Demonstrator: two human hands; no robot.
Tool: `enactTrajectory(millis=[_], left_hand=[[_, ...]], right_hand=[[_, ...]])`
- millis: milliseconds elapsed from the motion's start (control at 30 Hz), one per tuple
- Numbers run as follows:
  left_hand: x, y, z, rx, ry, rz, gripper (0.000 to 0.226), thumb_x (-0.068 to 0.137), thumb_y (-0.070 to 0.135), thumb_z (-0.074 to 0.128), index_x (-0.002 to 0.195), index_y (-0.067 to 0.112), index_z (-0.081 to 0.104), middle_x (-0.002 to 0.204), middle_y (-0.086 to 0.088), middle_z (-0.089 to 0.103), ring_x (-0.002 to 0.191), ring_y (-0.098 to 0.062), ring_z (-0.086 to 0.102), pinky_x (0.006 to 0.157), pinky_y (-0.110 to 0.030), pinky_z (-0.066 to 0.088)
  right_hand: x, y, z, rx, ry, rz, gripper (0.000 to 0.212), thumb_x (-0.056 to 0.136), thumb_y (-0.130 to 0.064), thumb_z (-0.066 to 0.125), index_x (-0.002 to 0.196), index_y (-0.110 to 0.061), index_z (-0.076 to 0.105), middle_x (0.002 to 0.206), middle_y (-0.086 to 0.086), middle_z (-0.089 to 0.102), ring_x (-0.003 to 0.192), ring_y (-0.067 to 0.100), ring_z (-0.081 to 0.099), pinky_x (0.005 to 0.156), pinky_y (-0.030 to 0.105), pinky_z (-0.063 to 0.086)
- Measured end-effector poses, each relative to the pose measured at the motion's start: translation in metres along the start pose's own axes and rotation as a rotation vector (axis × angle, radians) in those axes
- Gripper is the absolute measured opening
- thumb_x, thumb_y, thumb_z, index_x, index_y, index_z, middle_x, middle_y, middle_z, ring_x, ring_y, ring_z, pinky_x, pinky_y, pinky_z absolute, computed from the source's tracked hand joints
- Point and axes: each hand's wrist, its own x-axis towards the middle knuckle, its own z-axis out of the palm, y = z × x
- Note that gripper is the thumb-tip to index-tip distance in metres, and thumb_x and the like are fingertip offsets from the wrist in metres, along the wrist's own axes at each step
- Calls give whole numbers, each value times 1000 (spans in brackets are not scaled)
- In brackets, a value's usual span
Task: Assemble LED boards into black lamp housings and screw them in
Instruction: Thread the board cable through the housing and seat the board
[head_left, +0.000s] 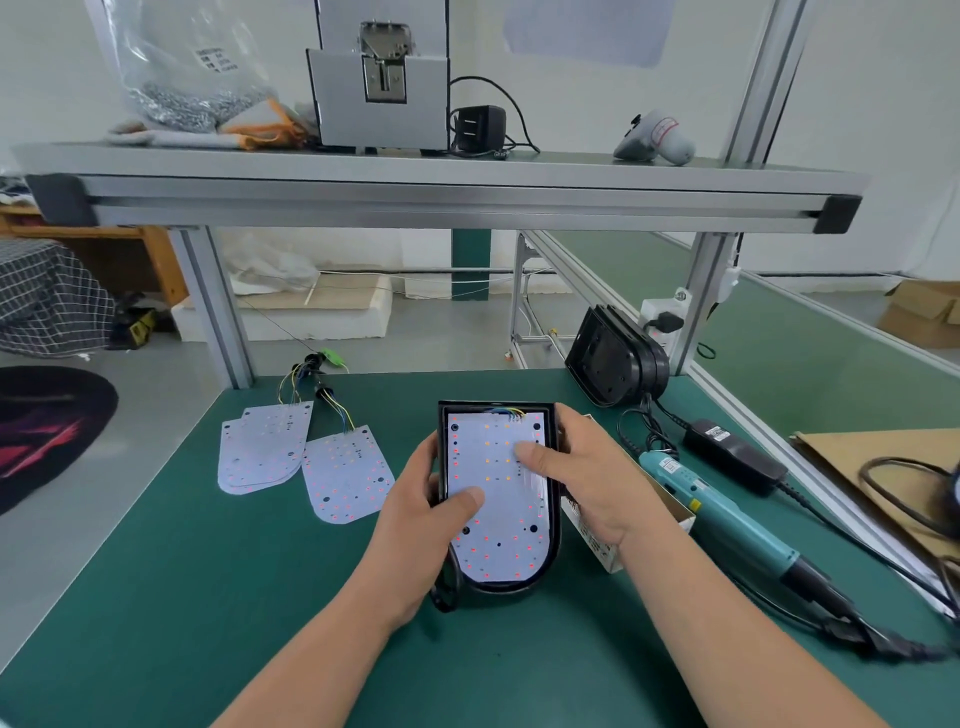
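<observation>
**On the worktop: LED board lying in a black lamp housing**

At the middle of the green worktop, the black lamp housing lies open side up. The white LED board rests inside it, wires at its far end. The left hand grips the housing's left wall, its thumb pressed flat on the board's lower part. The right hand wraps the right wall, its thumb on the board higher up. To the left lie a small stack of spare boards and 1 more board beside it. Just right of the housing sits a small cardboard box, with a teal electric screwdriver beyond. A 2nd housing stands on edge at the far right.
</observation>
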Motion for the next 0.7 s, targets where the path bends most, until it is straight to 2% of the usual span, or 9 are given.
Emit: enactTrajectory(millis=[67,133,233,300,400,467,567,700], left_hand=[[0,1,0,5,1,-16,55,93,18,67,143,39,56,128,0,76,117,-28,73,97,-45,59],[0,4,-2,9,-20,-44,56,93,17,69,143,37,56,128,0,76,117,-27,73,97,-42,60],[-1,11,-8,34,-135,-97,63,90,14,75,146,31,53,132,1,74,119,-22,72,95,-33,60],[-2,15,-12,87,-192,-149,64,84,14,79,141,32,56,129,3,75,115,-20,73,87,-30,61],[-2,16,-12,198,-184,-174,57,78,18,81,131,31,62,120,2,78,108,-23,76,87,-44,65],[-2,15,-9,255,-143,-168,50,75,21,81,123,28,66,112,3,80,101,-23,77,85,-44,66],[-1,11,-7,286,-54,-158,41,71,23,80,111,26,69,100,7,80,87,-15,77,77,-34,65],[-1,10,-4,220,20,-161,44,71,21,77,115,24,69,101,5,81,90,-19,77,83,-40,65]], right_hand=[[-1,1,-1,-14,-34,2,40,95,0,72,132,-11,62,124,4,76,114,20,72,92,30,58],[-1,1,1,-72,20,-8,39,94,2,73,128,-14,63,119,1,77,109,19,74,87,28,58],[2,1,2,-23,110,-12,38,92,4,73,123,-16,65,111,0,79,101,18,76,79,26,59],[3,0,1,21,176,-21,39,91,5,73,123,-16,66,110,1,79,101,20,76,79,28,60],[2,2,4,48,235,-53,39,92,6,71,124,-16,67,110,1,80,100,19,76,79,27,60],[2,3,8,27,250,-65,38,93,4,70,124,-18,66,110,-1,80,101,18,75,82,27,61],[1,2,8,-1,217,-71,36,96,-1,70,126,-20,64,114,-3,79,106,16,74,87,27,60],[-1,-1,-4,-5,-3,51,49,90,1,78,134,-14,59,120,3,77,113,20,73,89,28,59]])
